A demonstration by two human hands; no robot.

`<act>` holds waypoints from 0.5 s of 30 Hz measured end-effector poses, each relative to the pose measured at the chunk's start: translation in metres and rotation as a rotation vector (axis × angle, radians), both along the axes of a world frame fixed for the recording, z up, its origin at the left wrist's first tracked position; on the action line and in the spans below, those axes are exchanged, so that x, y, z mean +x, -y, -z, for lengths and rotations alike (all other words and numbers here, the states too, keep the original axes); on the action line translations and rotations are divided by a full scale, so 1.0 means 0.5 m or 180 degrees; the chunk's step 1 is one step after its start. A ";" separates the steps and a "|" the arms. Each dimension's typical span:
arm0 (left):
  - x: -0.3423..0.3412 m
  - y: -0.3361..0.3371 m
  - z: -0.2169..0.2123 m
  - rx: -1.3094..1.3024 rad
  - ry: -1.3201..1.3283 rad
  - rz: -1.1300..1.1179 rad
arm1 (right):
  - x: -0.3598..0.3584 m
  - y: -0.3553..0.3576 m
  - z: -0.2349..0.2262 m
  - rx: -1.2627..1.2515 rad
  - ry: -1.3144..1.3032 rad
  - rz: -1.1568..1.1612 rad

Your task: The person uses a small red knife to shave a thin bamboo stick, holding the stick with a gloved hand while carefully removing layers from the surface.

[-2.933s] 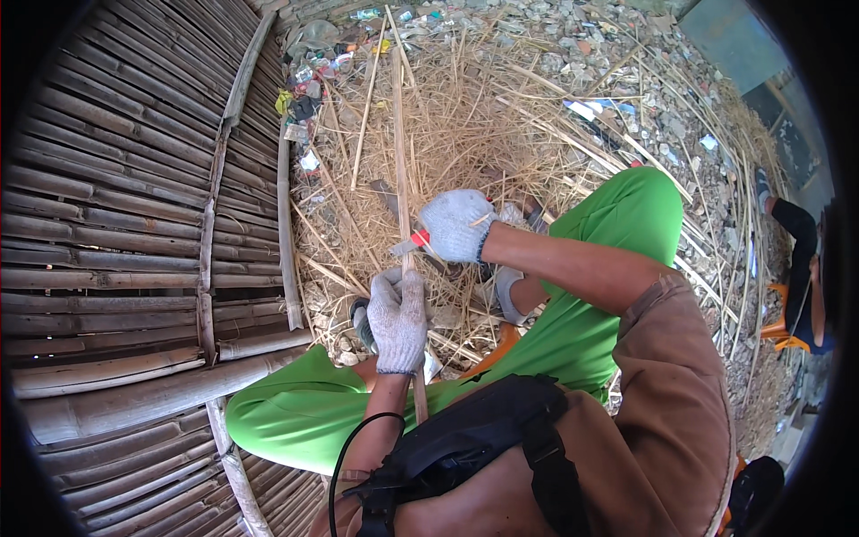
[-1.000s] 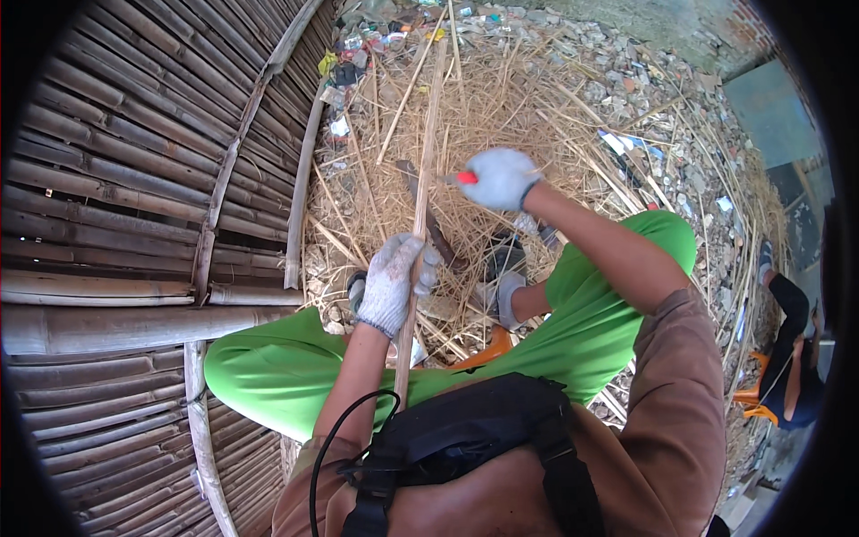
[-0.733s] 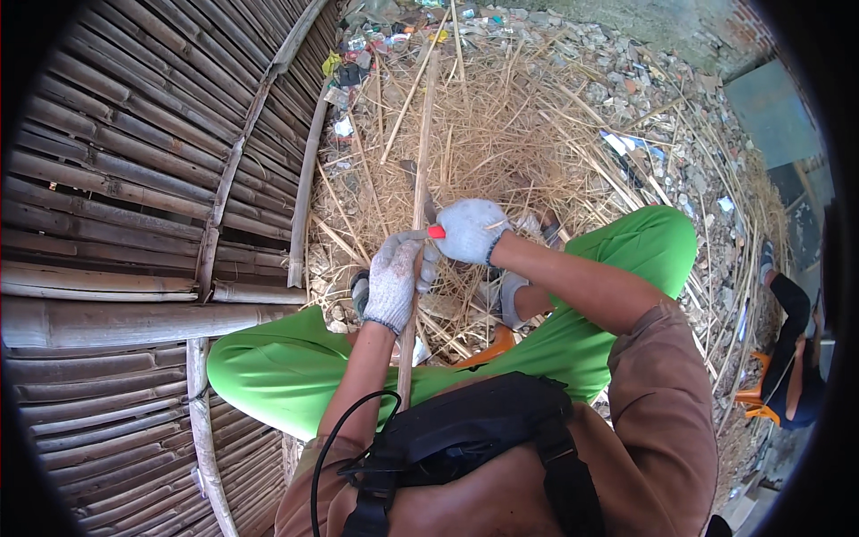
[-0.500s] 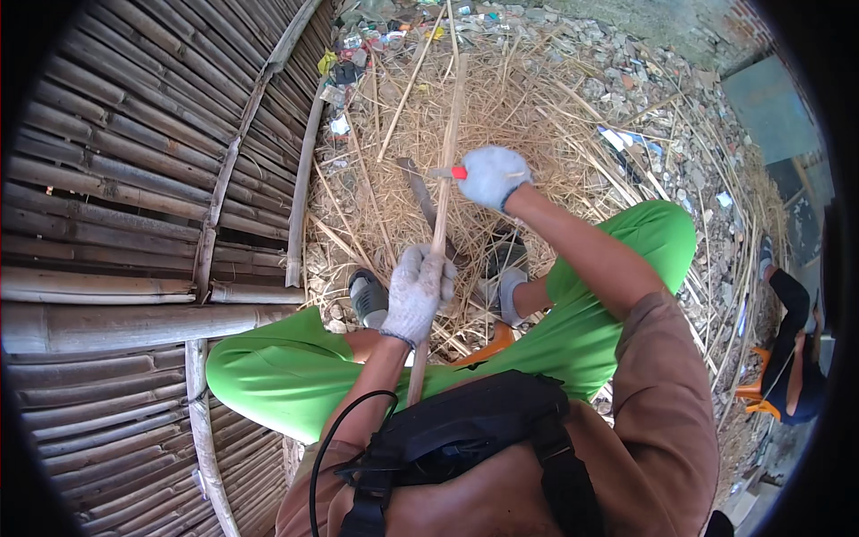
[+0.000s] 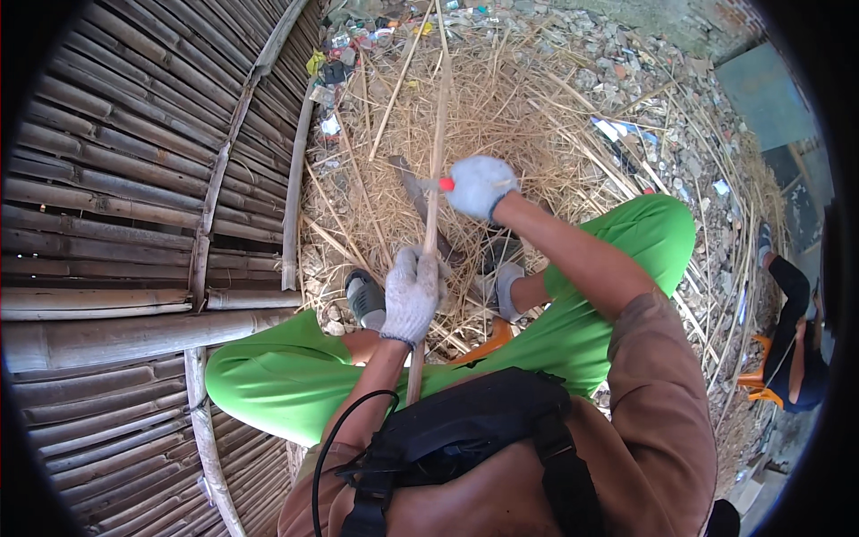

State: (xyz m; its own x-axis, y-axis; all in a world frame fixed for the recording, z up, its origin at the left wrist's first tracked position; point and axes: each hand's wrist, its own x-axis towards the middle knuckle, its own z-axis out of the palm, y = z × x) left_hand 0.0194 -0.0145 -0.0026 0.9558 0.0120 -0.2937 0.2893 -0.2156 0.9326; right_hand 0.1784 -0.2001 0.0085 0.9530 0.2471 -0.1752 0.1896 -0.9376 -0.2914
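My left hand (image 5: 411,295), in a white knit glove, grips a long thin bamboo stick (image 5: 437,134) that runs from my lap up and away over the ground. My right hand (image 5: 480,185), also gloved, holds a red-handled knife (image 5: 413,192) with its dark blade laid against the stick, just above my left hand. I sit in bright green trousers (image 5: 286,371) with my grey shoes (image 5: 365,300) planted in the straw below the stick.
A wall of horizontal bamboo poles (image 5: 116,224) fills the left. Dry straw and bamboo strips (image 5: 537,116) cover the ground ahead, with rubble and litter beyond. Another person (image 5: 796,331) sits at the far right edge. A black harness (image 5: 465,438) hangs on my chest.
My right hand has gone up and down along the stick with the knife. My left hand has slid a little lower on the stick. The stick now leans slightly more to the right.
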 end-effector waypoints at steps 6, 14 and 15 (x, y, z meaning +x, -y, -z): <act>-0.014 0.003 0.000 -0.0058 0.0115 0.0063 | 0.073 0.025 -0.012 -0.0097 -0.0090 0.0042; -0.033 0.015 -0.020 -0.1096 -0.0570 0.0434 | 0.373 0.306 -0.063 -0.0345 0.0535 0.1684; -0.017 -0.003 -0.019 -0.1164 -0.0783 0.0505 | 0.384 0.310 -0.091 -0.0388 0.0525 0.1615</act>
State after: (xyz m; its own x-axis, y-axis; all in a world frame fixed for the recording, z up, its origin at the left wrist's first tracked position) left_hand 0.0107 -0.0127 0.0067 0.8389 -0.2751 -0.4697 0.5015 0.0551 0.8634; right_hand 0.3703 -0.3551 0.0538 0.9646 -0.2636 -0.0121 -0.2614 -0.9484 -0.1795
